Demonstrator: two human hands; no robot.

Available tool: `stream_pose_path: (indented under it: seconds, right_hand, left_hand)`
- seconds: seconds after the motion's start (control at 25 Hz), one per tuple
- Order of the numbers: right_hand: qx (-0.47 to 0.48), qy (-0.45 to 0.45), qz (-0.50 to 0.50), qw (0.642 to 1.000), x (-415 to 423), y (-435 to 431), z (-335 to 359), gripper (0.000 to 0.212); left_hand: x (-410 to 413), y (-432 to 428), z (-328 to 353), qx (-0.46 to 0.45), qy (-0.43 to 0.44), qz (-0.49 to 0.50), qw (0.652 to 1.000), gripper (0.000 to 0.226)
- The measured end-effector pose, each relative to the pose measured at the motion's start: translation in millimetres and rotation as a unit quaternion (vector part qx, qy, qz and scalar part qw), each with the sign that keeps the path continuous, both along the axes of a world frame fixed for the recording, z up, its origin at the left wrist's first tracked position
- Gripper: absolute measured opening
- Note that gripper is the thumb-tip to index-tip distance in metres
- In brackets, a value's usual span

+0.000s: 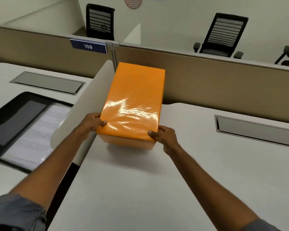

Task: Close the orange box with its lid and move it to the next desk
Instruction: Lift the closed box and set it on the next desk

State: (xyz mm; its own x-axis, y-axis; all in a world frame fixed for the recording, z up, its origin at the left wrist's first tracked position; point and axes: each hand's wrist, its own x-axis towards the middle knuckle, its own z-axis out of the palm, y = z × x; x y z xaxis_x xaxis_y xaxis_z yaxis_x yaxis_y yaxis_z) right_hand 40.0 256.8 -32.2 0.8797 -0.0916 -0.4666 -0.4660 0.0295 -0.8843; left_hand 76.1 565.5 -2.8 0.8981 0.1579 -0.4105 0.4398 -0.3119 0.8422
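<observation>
— What's the room like from where you stand?

— Open-plan office: white counter (140,189) on the right, a tan cubicle partition (215,77) behind it, and two black mesh chairs (223,35) in the row beyond. A blue plate reading 109 (88,46) is fixed to the partition top.

— And the orange box?

— The orange box (133,104) is over the right counter, its long side running away from the person, close beside the curved white divider (83,105) that separates the two counters. Its glossy lid (140,84) is on and looks seated. The near end seems slightly raised — there's a soft shadow beneath it — but I can't say for certain it's clear of the surface.

— Who's got hold of it?

— Both hands. The left hand (93,123) is clamped on the near left corner, thumb on top of the lid, fingers wrapped down the side. The right hand (165,137) grips the near right corner the same way, thumb lying on the lid's edge. Grey sleeves are pushed up both forearms.

— Anything on the other counter?

— On the left counter, past the divider, a black folder (15,120) lies open with a printed sheet (40,130) in it. Each counter has a grey cable hatch (48,82) set into it near the partition.
</observation>
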Motion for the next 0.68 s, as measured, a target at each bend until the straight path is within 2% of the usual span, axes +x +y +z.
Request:
stream_pose_path:
  seconds: [0.2,0.32,0.48,0.52,0.6,0.68]
  right_hand:
    - [-0.029,0.03,0.004,0.999,40,39,-13,0.051]
    - [-0.048,0.034,0.012,0.998,52,51,-19,0.051]
    - [-0.068,0.011,0.024,0.997,60,62,-19,0.051]
    - [-0.089,-0.01,0.039,0.995,60,68,-18,0.056]
    - [-0.197,-0.086,0.072,0.974,58,79,-21,0.071]
    - [-0.346,-0.176,0.124,0.913,55,94,-26,0.074]
  left_hand:
    - [30,28,-30,0.064,-0.028,0.012,0.997,0.027]
    - [33,24,-49,0.135,-0.071,0.015,0.988,0.037]
    - [28,13,-64,0.19,-0.236,0.004,0.953,0.043]
    - [29,11,-68,0.216,-0.263,-0.022,0.94,0.042]
    - [30,8,-77,0.278,-0.284,-0.076,0.915,0.043]
    - [32,6,-84,0.346,-0.284,-0.106,0.888,0.048]
